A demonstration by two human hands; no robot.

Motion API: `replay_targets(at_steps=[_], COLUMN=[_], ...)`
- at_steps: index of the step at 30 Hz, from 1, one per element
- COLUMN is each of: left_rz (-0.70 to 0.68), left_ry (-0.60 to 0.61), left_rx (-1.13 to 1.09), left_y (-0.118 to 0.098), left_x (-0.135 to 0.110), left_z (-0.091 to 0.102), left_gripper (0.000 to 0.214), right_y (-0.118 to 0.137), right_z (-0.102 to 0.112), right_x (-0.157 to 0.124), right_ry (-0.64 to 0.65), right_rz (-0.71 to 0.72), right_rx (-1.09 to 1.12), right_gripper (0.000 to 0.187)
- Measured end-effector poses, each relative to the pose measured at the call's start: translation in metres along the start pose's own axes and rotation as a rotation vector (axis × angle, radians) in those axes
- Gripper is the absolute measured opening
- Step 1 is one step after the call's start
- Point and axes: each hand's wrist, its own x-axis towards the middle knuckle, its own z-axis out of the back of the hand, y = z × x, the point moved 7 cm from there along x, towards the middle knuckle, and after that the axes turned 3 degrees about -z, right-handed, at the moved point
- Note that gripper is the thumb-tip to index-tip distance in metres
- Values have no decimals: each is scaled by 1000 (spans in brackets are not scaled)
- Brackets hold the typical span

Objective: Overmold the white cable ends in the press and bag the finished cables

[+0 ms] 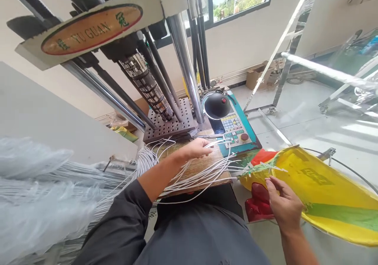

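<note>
The white cables (203,170) lay fanned in a loose bundle beneath the left hand (196,149), which gripped several ends; the yellow bag (325,186) sagged crumpled, its near edge touching the right hand (283,206).

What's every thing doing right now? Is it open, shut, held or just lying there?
Left hand: grip closed on the white cables.
White cables: bundled, fanned across the wooden board, ends reaching the yellow bag.
Right hand: touching the yellow bag at its edge; grip unclear.
Yellow bag: lying on its side, crumpled.
Control panel: screen looks dark.
</note>
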Motion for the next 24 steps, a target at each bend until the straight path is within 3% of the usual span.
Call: replay_targets(at_steps=[3, 6, 9, 12, 17, 21, 24], left_rz=[-24, -69, -63, -38, -21, 0, 29], left_ry=[77, 113, 134, 146, 105, 92, 129], left_rx=[-167, -308, -349, -391, -503, -569, -601], left_y=[-24, -37, -32, -20, -10, -10, -10], left_x=[-6, 1, 14, 23, 28, 27, 24], left_z=[-3, -20, -42, -58, -67, -65, -63], left_gripper=[37, 41, 44, 50, 48, 50, 50], right_y=[22, 56, 91, 115, 127, 132, 137], right_z=[-20, -58, -102, -132, -141, -140, -138], right_x=[17, 41, 68, 85, 85, 75, 78], right_ry=[82, 240, 425, 528, 470, 609, 669], right_rz=[1, -25, -142, -235, -138, -48, -56], right_rx=[135, 411, 754, 863, 681, 638, 680], right_gripper=[39, 51, 61, 54, 34, 27, 27])
